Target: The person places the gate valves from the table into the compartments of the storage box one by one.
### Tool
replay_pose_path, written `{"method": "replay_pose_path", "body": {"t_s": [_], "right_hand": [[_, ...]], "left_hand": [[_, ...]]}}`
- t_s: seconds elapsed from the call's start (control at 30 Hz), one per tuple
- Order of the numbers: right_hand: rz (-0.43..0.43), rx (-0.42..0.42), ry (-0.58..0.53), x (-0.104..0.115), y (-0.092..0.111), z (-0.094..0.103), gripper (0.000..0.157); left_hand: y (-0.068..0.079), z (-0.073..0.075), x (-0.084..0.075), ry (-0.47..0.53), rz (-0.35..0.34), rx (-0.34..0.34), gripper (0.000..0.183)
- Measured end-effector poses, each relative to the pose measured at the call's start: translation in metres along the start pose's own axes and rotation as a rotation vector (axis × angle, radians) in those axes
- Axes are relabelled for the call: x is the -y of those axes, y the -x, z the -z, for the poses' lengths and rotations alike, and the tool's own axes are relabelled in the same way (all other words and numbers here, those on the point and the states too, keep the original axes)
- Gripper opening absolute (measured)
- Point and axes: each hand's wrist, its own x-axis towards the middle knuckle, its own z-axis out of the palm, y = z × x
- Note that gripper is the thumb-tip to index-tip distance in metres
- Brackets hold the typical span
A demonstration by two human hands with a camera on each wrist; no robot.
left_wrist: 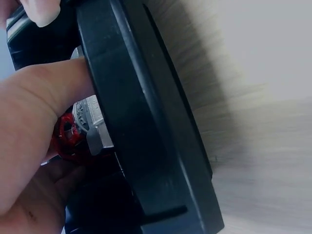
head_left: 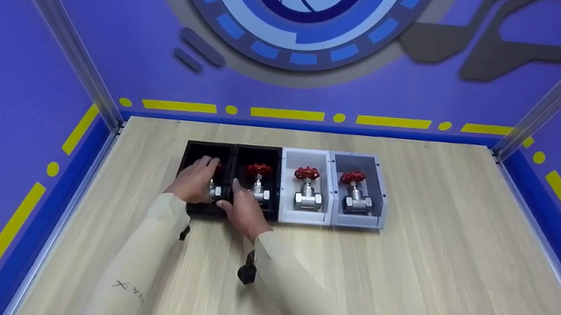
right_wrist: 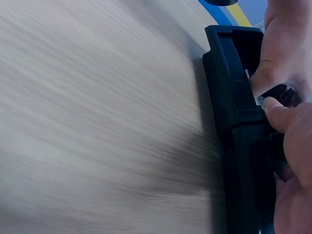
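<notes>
In the head view my left hand [head_left: 195, 179] reaches into the leftmost black bin [head_left: 207, 147], fingers curled round a metal valve [head_left: 217, 192]. Its red handwheel [left_wrist: 68, 134] shows beneath the palm in the left wrist view, the thumb lying inside the front wall. My right hand [head_left: 248, 210] straddles the wall between the two black bins and grips it, thumb on the left bin's side, close to the valve's silver end. Its other fingers dip into the second black bin [head_left: 259, 154], where another valve [head_left: 258, 180] stands upright, partly hidden.
To the right, a white bin [head_left: 283, 213] and a grey bin [head_left: 380, 219] complete the row, each holding an upright valve with a red handwheel. All stand on a wood-grain table [head_left: 436, 275]. Blue panels [head_left: 114, 38] enclose the back and sides.
</notes>
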Motion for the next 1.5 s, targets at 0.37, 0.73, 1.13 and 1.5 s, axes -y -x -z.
{"method": "replay_pose_path", "body": {"t_s": [0.37,0.73,1.13,1.5], "right_hand": [[-0.001,-0.002,0.001,0.000,-0.001,0.001,0.071],[0.019,-0.014,-0.030,-0.003,0.000,0.001,0.071],[-0.056,0.025,-0.026,-0.003,0.000,0.001,0.077],[0.021,0.035,0.068,0.002,0.006,0.011,0.073]], "left_hand": [[0.003,-0.002,-0.003,0.006,0.007,-0.036,0.096],[0.012,0.003,-0.006,0.021,-0.001,-0.036,0.097],[0.025,0.016,-0.014,0.011,0.011,-0.041,0.082],[0.041,0.023,-0.023,-0.050,-0.039,-0.291,0.060]]}}
